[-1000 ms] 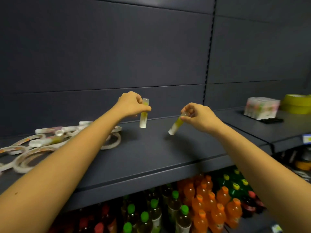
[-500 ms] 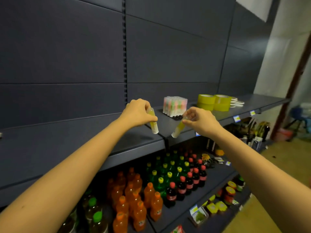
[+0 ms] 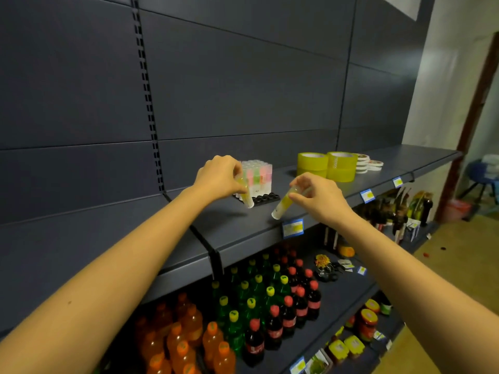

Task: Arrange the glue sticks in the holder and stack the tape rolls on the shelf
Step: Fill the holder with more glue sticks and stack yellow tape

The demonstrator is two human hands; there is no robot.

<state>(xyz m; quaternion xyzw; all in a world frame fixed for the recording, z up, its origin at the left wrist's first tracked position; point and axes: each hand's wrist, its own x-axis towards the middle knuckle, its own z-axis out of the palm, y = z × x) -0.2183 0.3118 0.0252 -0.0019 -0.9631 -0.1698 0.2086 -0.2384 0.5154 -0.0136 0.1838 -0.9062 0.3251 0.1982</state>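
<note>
The left hand (image 3: 220, 176) pinches a translucent, yellow-tinted cylindrical glue stick (image 3: 247, 195) just in front of the black socketed holder (image 3: 266, 198), which carries upright pastel sticks (image 3: 256, 174). The right hand (image 3: 318, 195) pinches a second glue stick (image 3: 283, 205), tilted, right of the holder. Glossy yellow tape rolls (image 3: 326, 164) stand beyond the holder, seemingly stacked.

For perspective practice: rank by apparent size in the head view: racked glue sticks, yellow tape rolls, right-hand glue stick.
1. yellow tape rolls
2. racked glue sticks
3. right-hand glue stick, smallest despite being nearest
</note>
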